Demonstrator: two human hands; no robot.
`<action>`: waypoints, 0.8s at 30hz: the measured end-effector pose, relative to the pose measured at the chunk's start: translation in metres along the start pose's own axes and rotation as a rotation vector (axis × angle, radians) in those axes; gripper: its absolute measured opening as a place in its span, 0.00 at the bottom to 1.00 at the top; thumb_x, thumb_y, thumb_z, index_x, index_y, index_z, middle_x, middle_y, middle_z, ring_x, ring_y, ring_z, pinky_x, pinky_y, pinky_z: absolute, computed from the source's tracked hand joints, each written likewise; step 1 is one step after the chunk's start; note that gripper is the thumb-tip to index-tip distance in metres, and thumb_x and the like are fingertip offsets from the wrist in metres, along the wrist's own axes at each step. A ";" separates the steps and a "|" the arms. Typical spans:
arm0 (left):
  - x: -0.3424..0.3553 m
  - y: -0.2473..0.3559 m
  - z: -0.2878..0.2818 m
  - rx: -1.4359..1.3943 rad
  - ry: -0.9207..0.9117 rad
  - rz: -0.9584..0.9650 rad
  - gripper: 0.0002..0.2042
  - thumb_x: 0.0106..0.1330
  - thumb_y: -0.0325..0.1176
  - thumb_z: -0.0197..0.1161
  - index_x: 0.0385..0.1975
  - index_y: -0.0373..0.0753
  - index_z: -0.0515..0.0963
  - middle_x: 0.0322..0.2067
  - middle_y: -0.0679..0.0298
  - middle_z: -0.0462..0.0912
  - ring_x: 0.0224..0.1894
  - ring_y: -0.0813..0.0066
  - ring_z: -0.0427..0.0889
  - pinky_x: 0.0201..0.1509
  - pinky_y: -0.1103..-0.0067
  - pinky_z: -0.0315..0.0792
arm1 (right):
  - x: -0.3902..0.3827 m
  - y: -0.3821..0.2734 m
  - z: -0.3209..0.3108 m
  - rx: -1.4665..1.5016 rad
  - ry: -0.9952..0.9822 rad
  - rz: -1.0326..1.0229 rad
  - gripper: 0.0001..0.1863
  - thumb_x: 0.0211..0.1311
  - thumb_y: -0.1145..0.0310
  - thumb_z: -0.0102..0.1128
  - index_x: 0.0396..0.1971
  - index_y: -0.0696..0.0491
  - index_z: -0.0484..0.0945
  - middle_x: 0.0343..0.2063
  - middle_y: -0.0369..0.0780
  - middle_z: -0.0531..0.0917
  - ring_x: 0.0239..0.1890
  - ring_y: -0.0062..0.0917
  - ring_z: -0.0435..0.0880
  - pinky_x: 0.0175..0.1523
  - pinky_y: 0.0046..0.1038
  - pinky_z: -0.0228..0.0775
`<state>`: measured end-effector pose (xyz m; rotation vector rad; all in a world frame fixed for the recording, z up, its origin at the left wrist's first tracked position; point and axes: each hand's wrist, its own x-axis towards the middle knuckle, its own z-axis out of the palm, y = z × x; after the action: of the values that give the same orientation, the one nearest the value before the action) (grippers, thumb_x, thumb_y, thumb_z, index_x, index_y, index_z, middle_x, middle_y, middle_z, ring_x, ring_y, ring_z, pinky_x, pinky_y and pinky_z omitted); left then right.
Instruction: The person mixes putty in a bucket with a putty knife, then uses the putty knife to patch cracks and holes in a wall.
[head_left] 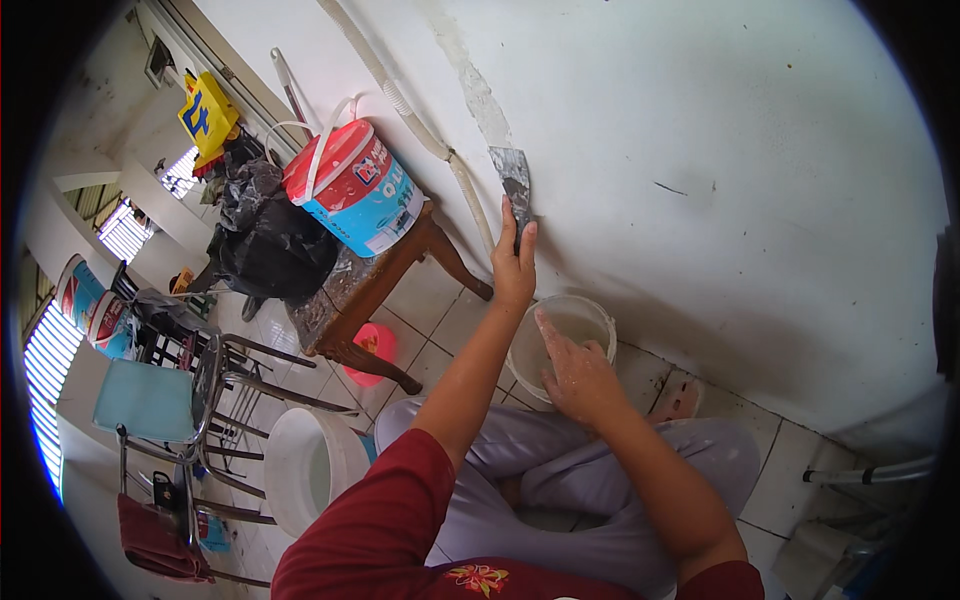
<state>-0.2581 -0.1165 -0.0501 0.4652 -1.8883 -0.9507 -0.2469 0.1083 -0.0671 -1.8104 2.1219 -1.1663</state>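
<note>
My left hand (514, 265) is closed round the handle of a putty knife (511, 172). Its broad, smeared blade rests on or very near the white wall (680, 110), at the lower end of a rough grey strip of filler (478, 95) that runs up the wall. Lower down, my right hand (582, 375) hovers over the rim of a whitish plastic bucket (607, 322) on the floor. Its index finger points out, the thumb stands apart, and nothing shows in it. Pale smudges mark its fingers.
Left of me stands a wooden stool (345, 300) bearing a red-and-blue paint tub (365, 190) and a black plastic bag (268, 240). A corrugated hose (440, 150) runs along the wall. Nearby are a white bucket (350, 460), a pink basin (375, 350) and a metal-framed chair (150, 400).
</note>
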 end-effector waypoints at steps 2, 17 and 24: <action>-0.006 -0.002 0.005 -0.008 -0.013 -0.005 0.31 0.79 0.38 0.56 0.74 0.27 0.56 0.71 0.42 0.65 0.74 0.62 0.65 0.73 0.74 0.59 | -0.002 0.003 0.000 -0.015 -0.004 0.005 0.51 0.60 0.69 0.65 0.79 0.51 0.45 0.47 0.48 0.82 0.47 0.42 0.82 0.54 0.39 0.67; -0.015 -0.042 0.010 0.076 -0.001 0.079 0.32 0.79 0.38 0.57 0.78 0.37 0.52 0.23 0.76 0.67 0.21 0.89 0.62 0.23 0.85 0.61 | -0.004 0.006 0.005 -0.065 0.014 -0.022 0.51 0.60 0.67 0.64 0.79 0.51 0.43 0.43 0.46 0.82 0.41 0.40 0.84 0.52 0.43 0.70; -0.033 -0.040 0.008 0.168 0.005 0.053 0.32 0.78 0.37 0.57 0.78 0.39 0.53 0.24 0.73 0.68 0.22 0.86 0.64 0.25 0.84 0.63 | -0.003 0.003 -0.002 -0.068 -0.033 -0.005 0.52 0.60 0.67 0.66 0.79 0.50 0.44 0.43 0.45 0.82 0.44 0.40 0.82 0.51 0.39 0.68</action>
<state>-0.2520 -0.1167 -0.1026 0.5129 -1.9748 -0.7588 -0.2495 0.1113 -0.0684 -1.8499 2.1654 -1.0710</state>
